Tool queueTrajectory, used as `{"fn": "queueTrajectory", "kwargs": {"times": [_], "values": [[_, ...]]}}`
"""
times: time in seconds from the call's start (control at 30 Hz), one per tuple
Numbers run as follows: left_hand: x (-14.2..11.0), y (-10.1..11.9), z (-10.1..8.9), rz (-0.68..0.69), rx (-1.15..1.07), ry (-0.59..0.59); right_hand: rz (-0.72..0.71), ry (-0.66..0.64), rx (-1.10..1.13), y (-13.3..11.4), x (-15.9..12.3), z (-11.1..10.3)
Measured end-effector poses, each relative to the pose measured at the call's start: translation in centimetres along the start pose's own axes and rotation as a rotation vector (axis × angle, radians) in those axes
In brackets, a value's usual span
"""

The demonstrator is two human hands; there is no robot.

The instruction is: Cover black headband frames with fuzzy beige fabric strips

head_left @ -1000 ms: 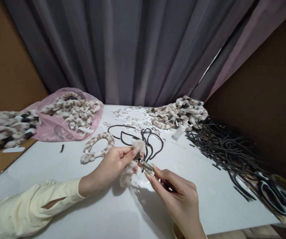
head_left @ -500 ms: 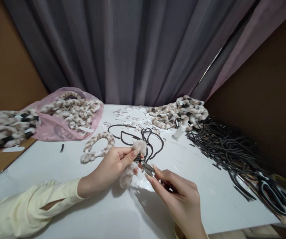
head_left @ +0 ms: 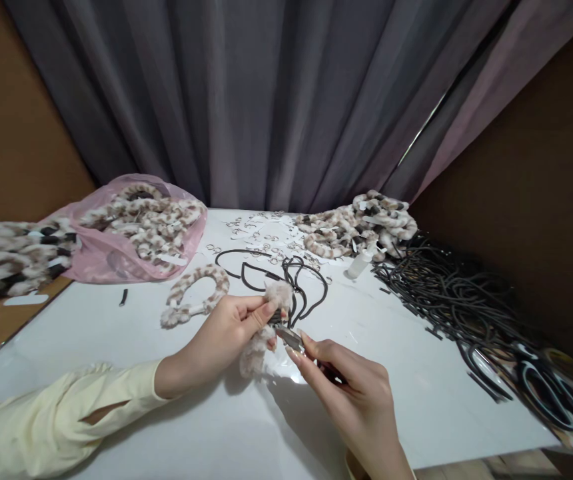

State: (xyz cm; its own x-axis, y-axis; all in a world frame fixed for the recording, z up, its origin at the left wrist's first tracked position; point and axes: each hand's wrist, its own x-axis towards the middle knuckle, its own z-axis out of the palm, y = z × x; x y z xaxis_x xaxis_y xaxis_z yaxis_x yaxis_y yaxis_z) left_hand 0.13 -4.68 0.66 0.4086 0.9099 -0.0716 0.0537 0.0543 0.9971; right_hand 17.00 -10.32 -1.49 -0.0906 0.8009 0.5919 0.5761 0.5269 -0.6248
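We list one fluffy piece, above the desk, clasped in the left hand's grip. We list one pair of pliers, grasped by the right hand, tips close to the piece

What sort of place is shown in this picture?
Probably a small craft workspace, perhaps at home: a white table stands before a dark curtain, with a pile of black cords and a pink bag of furry loops.
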Motion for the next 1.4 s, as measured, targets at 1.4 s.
{"fn": "queueTrajectory", "kwargs": {"times": [1.4], "values": [[1.1, 0.1, -0.4, -0.013, -0.174, 0.089, 0.373, 0.087, 0.227, -0.1, 0.8, 1.3]]}}
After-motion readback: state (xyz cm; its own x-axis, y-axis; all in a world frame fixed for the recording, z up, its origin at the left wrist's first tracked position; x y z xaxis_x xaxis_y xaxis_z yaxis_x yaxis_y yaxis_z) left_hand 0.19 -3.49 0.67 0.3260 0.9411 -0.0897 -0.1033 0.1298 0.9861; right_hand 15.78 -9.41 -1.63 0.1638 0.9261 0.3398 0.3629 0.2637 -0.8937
